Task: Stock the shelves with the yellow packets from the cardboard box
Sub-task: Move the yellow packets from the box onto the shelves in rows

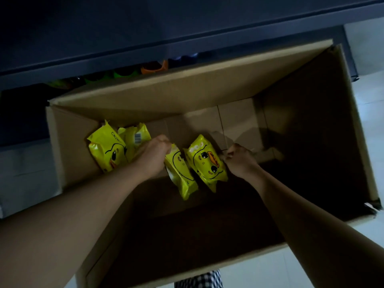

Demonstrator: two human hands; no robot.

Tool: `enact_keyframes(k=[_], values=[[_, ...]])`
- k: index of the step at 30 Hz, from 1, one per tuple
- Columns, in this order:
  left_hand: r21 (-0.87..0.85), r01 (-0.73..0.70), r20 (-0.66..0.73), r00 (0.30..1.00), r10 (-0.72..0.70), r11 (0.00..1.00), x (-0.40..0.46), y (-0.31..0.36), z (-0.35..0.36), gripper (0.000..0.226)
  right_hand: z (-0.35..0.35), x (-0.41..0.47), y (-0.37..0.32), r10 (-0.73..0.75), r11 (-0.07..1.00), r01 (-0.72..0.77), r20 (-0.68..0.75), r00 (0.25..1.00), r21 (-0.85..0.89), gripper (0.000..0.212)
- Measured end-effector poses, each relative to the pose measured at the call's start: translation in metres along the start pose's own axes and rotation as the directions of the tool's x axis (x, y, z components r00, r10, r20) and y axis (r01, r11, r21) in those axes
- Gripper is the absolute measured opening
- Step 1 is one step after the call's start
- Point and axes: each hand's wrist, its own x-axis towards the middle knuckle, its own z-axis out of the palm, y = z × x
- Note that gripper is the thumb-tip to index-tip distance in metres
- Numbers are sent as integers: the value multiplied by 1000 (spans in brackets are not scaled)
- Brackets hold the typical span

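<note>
Head view – left hand (153, 154) pinching yellow packet (179, 173) top, right hand (242, 161) gripping neighbouring packet (207, 161) – inside cardboard box (145, 90)

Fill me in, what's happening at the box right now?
A person is reaching both arms into the cardboard box. The left hand grips one yellow packet; the right hand pinches the edge of a second packet. Two more packets lie on the box floor. Nothing has reached the shelf yet.
</note>
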Motion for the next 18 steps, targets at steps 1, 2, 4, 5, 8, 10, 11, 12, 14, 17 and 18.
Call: enact_keyframes(k=[1, 2, 4, 5, 8, 10, 11, 12, 14, 17, 18], values=[[-31, 36, -5, 999, -36, 999, -1, -2, 4, 38, 7, 2, -2, 5, 1000, -5, 2, 1000, 23, 32], [-53, 76, -9, 997, -77, 996, -3, -2, 8, 42, 13, 4, -5, 13, 999, -13, -1, 1000, 48, 34], [-112, 158, -28, 986, -162, 981, -7, 0, 12, 53, 23, 5, -12, 14, 994, -13, -11, 1000, 111, 44], [-159, 202, -39, 977, -210, 966, -8, 1, 15, 56, 28, 7, -15, 3, 991, -1, -15, 1000, 131, 51], [-323, 332, 10, 938, -347, 886, -4, 5, 21, 47, 39, 10, -23, -25, 996, 28, -36, 999, 82, 64], [-457, 455, 108, 881, -461, 764, 2, 8, 22, 44, 46, 14, -24, -16, 1000, 17, -36, 999, 13, 65], [-502, 499, 147, 854, -499, 706, 5, 10, 22, 48, 47, 16, -23, -5, 1000, 5, -8, 1000, 2, 65], [-523, 523, 170, 838, -519, 673, 7, 13, 23, 55, 47, 18, -22, 6, 1000, -7, 18, 1000, 16, 64], [-523, 549, 195, 822, -536, 652, 8, 17, 28, 74, 44, 19, -20, 26, 998, -29, 39, 999, 64, 54], [-440, 584, 202, 804, -559, 682, 8, 19, 32, 84, 34, 21, -13, 96, 981, -90, -23, 995, 174, 38], [-422, 572, 185, 813, -551, 703, 10, 19, 32, 83, 29, 21, -11, 141, 953, -127, -32, 989, 277, 30]])
